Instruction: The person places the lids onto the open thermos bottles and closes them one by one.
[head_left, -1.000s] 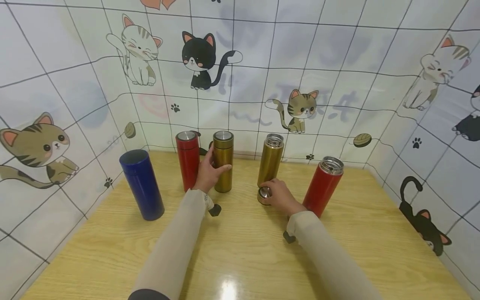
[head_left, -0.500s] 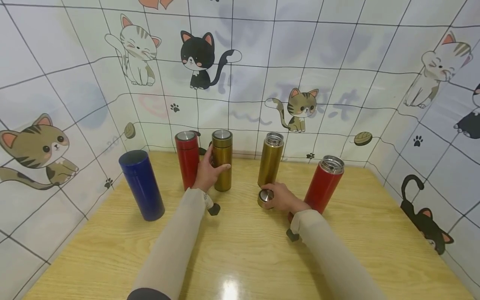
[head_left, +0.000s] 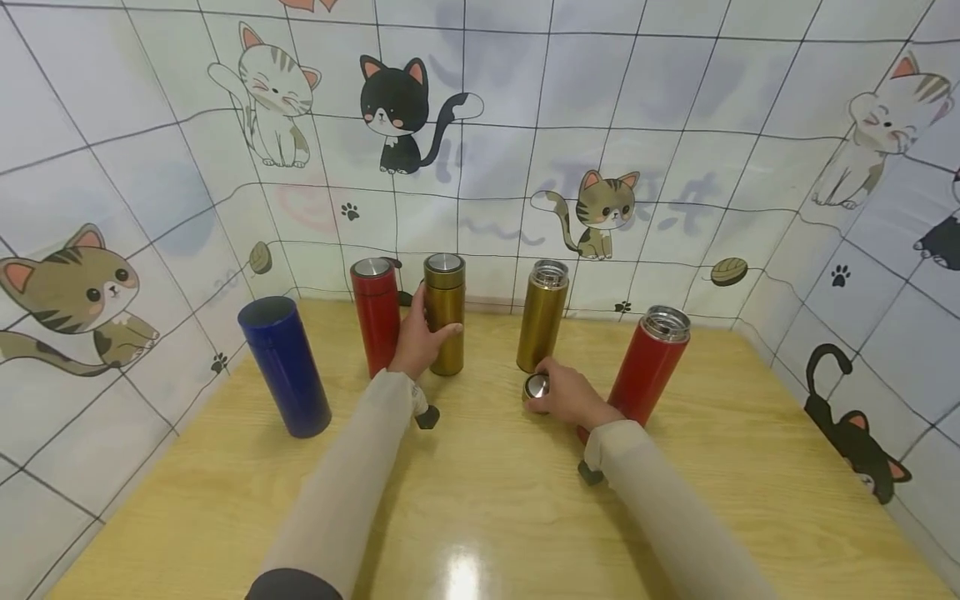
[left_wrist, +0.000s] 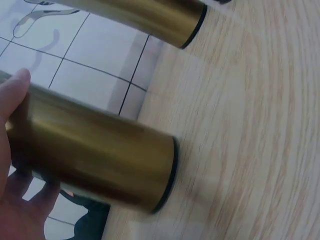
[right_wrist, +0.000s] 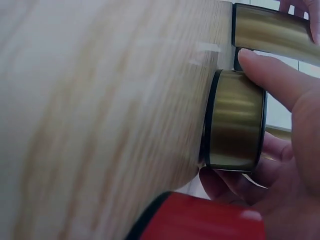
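Note:
My left hand (head_left: 422, 337) grips a gold thermos bottle (head_left: 447, 300) with a steel-topped lid on it; thumb and fingers lie around its side. In the left wrist view the gold bottle (left_wrist: 100, 150) stands near the wood, and I cannot tell whether its base touches. My right hand (head_left: 572, 395) pinches a short gold lid (head_left: 536, 388) between thumb and fingers, at table level. The lid (right_wrist: 235, 120) is held steel side away from the table in the right wrist view. Just behind it stands an uncapped gold bottle (head_left: 542, 321) with a bare steel mouth.
An uncapped red bottle (head_left: 648, 367) stands beside my right wrist. A capped red bottle (head_left: 377, 317) is left of my left hand, and a blue bottle (head_left: 287, 371) stands farther left. Cat-printed wall sheeting (head_left: 495, 175) encloses the wooden table (head_left: 480, 500) at back and sides.
My right hand has shifted slightly rightward with the gold lid. The capped gold bottle in my left hand sits slightly higher in view. The other bottles have stayed in place.

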